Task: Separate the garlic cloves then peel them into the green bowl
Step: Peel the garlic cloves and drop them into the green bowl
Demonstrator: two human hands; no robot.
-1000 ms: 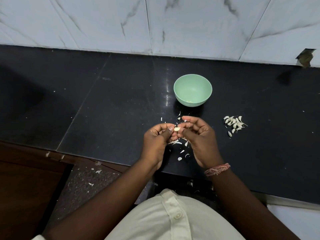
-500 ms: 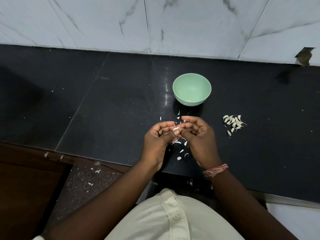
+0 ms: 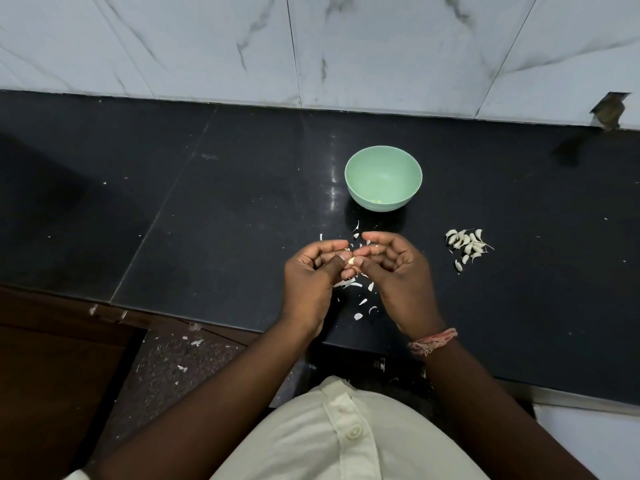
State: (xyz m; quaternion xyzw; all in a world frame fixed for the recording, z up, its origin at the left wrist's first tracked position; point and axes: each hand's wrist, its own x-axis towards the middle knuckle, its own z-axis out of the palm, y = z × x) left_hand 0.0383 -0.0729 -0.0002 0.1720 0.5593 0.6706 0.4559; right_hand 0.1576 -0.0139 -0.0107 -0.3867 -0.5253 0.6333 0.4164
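Hands: left hand [image 3: 311,275] and right hand [image 3: 398,271] pinch one small white garlic clove [image 3: 352,260] between them, just before the round green plastic bowl [image 3: 383,178] on the black stone bench [image 3: 207,220].

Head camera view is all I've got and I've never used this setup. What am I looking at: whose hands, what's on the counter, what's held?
No machine here: a camera on a person's head looks down at their two bare hands. The left hand and right hand pinch one garlic clove between them. On the black counter stand a green bowl, a pile of unpeeled cloves to the right, and scattered peel scraps beneath the hands.
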